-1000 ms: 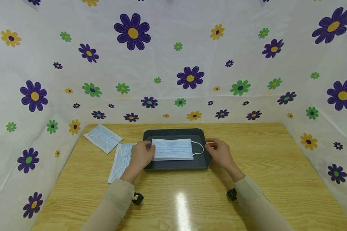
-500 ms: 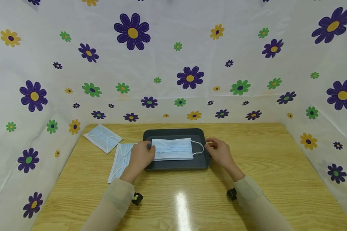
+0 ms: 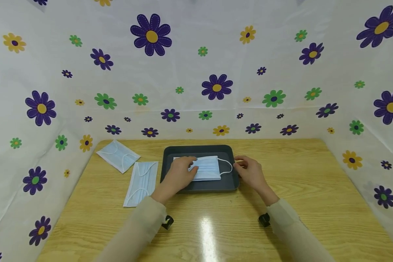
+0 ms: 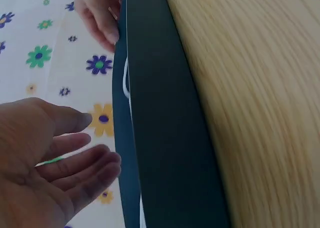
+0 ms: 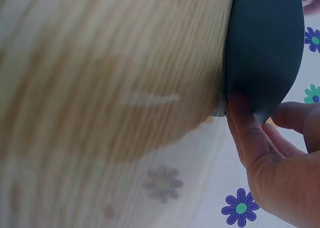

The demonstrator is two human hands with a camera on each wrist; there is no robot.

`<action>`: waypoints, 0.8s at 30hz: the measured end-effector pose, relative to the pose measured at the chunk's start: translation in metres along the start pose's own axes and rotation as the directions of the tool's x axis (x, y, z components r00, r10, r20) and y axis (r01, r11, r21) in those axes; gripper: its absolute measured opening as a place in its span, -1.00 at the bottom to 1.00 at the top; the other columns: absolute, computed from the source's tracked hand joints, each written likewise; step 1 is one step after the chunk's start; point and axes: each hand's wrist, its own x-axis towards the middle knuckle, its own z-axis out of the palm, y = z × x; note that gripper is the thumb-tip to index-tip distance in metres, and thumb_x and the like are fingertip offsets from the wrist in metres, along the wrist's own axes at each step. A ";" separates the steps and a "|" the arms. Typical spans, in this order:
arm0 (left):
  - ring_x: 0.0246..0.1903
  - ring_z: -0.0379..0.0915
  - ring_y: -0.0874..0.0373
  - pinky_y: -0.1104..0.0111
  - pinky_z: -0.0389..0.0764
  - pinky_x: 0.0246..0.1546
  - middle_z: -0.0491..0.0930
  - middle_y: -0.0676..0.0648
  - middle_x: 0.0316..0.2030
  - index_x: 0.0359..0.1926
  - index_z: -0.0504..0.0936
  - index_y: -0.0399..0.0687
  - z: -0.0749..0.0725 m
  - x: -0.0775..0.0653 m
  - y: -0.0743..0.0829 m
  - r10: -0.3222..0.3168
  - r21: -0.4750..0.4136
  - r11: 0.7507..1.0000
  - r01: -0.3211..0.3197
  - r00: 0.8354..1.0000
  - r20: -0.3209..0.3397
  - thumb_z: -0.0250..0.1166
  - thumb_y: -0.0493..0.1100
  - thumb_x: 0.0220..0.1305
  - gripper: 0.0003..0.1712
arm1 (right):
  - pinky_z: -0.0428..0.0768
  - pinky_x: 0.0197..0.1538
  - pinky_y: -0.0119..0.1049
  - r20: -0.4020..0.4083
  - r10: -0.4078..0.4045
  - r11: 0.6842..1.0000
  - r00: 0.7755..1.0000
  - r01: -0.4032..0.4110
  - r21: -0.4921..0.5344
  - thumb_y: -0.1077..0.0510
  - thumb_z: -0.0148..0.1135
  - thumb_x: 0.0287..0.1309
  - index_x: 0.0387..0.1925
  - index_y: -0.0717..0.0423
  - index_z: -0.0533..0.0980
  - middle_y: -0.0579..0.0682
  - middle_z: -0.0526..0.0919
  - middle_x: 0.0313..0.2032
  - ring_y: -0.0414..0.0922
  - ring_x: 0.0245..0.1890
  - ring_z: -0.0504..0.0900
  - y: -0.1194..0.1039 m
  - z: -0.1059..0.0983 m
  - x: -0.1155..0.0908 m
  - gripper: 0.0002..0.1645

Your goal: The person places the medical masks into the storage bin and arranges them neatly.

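Observation:
A dark grey tray (image 3: 201, 187) on the table holds a light blue face mask (image 3: 207, 168), laid lengthwise with one white ear loop showing at the right. My left hand (image 3: 180, 173) hovers over the mask's left part and hides it in the head view. In the left wrist view its fingers (image 4: 82, 173) are spread and loosely bent, with nothing between them. At the tray's right end my right hand (image 3: 250, 173) touches the outer wall with relaxed fingers (image 5: 247, 133), the thumb near the rim.
Two more blue face masks lie left of the tray: an upright one (image 3: 141, 183) beside it and a tilted one (image 3: 118, 155) farther back. A flower-patterned cloth (image 3: 170, 91) encloses the back and sides of the wooden table (image 3: 301, 174).
My left hand has let go of the mask's left end and moved right, over the mask. The mask beside the tray now shows fully. My right hand stays at the tray's right end.

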 end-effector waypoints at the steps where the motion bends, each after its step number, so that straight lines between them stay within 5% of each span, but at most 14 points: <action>1: -0.08 0.74 -0.13 0.04 0.74 -0.05 0.77 -0.32 -0.06 0.20 0.68 -0.36 0.003 0.003 0.003 0.006 -0.027 1.000 -0.006 0.999 0.036 0.35 -0.25 0.45 -0.62 | 0.75 -0.08 -0.08 -0.001 0.001 1.000 1.000 -0.001 -0.001 0.21 0.25 0.47 0.23 0.32 0.60 0.35 0.78 -0.01 0.19 -0.05 0.77 0.000 0.000 0.000 -0.60; 8: -0.20 0.73 0.01 0.18 0.73 -0.12 0.80 -0.18 -0.17 0.13 0.75 -0.30 0.029 0.021 0.013 0.049 -0.118 0.993 -0.029 0.984 0.172 0.38 -0.25 0.43 -0.68 | 0.75 -0.10 -0.11 0.009 0.010 1.000 1.000 -0.010 0.004 0.22 0.24 0.47 0.24 0.32 0.59 0.36 0.77 0.01 0.20 -0.04 0.77 0.001 0.000 0.000 -0.60; 18: -0.43 0.62 0.17 0.42 0.58 -0.34 0.77 -0.10 -0.39 -0.01 0.81 -0.28 0.052 0.036 0.029 0.094 -0.098 0.992 -0.078 0.979 0.178 0.44 -0.26 0.35 -0.75 | 0.75 -0.18 -0.18 0.010 0.013 1.000 1.000 -0.013 0.020 0.21 0.24 0.48 0.25 0.32 0.58 0.37 0.77 0.00 0.20 -0.05 0.77 0.001 -0.002 -0.001 -0.59; 24: -0.49 0.56 0.21 0.43 0.54 -0.41 0.77 -0.10 -0.40 0.01 0.80 -0.27 0.062 0.040 0.037 0.027 -0.080 0.997 -0.010 0.974 0.223 0.43 -0.25 0.37 -0.75 | 0.76 -0.18 -0.15 0.004 0.011 1.000 1.000 -0.011 0.026 0.22 0.24 0.47 0.24 0.32 0.59 0.37 0.77 0.00 0.21 -0.05 0.78 0.001 -0.002 -0.001 -0.60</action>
